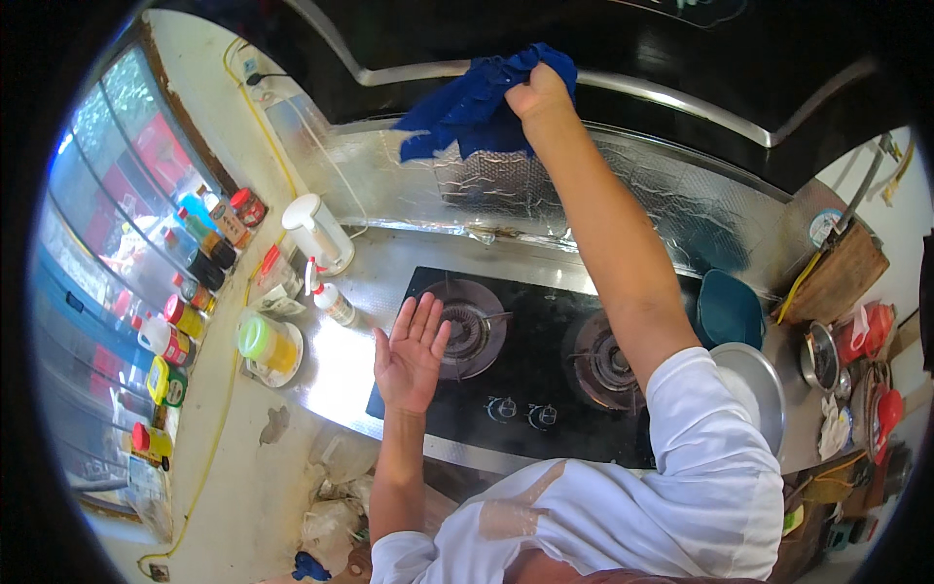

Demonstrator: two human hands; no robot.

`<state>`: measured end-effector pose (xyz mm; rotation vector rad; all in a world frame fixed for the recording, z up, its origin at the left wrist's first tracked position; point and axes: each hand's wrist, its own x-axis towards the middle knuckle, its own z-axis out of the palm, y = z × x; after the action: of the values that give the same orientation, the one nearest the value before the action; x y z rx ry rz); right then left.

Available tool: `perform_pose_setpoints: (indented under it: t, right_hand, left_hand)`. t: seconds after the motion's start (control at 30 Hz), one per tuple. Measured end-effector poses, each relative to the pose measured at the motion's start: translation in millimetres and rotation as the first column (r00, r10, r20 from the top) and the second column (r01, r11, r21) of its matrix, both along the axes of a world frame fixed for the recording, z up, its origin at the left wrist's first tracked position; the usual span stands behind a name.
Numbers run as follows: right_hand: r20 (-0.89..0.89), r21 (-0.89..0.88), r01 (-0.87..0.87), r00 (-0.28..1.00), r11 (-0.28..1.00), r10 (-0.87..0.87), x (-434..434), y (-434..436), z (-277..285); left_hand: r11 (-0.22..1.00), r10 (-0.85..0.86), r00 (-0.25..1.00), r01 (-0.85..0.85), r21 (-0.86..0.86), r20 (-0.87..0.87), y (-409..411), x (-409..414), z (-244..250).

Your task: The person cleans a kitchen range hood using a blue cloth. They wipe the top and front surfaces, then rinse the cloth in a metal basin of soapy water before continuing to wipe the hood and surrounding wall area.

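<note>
My right hand (541,91) grips a dark blue cloth (474,109) and presses it to the silver trim (657,98) along the front of a black range hood (452,33). The cloth's ragged end hangs down to the left, in front of the foil-covered wall. My left hand (412,358) is palm up with its fingers extended and holds nothing. It hovers above the left side of a black two-burner gas hob (525,343), beside the left burner (463,328). My right forearm hides part of the right burner (609,358).
Left of the hob stand a white spray bottle (334,303), a white electric kettle (317,233) and a green-lidded container (270,343). Seasoning bottles (201,252) line the windowsill. To the right are a teal basin (730,310), a metal basin (766,394) and a wooden chopping board (839,277).
</note>
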<state>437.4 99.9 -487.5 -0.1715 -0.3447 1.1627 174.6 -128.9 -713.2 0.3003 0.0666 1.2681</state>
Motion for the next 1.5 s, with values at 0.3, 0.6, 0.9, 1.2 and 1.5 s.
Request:
perform_pose_setpoints:
  t: [0.3,0.6,0.9,1.2,1.5]
  right_hand:
    - [0.185,-0.152,-0.087,0.976,0.985,0.114,129.3,-10.2,-12.9]
    - [0.182,-0.192,0.116,0.980,0.974,-0.081,168.6,-66.5,8.8]
    - [0.101,-0.257,0.291,0.957,0.922,-0.273,237.3,-174.1,27.8]
    - [0.145,-0.217,0.353,0.934,0.910,-0.328,331.3,-211.3,10.8]
    - [0.111,0.393,-0.096,0.992,0.915,0.057,313.9,-301.1,-97.8]
  left_hand:
    - [0.986,-0.124,0.990,0.131,0.105,-0.072,-13.9,47.9,5.9]
    - [0.985,-0.087,0.977,0.114,0.130,-0.194,-38.3,61.4,19.8]
    - [0.963,-0.176,0.964,0.210,0.166,-0.200,-48.0,96.7,21.0]
    - [0.939,-0.241,0.943,0.287,0.191,-0.231,-53.1,127.2,25.3]
    - [0.910,-0.349,0.911,0.385,0.155,-0.219,-63.4,164.1,16.4]
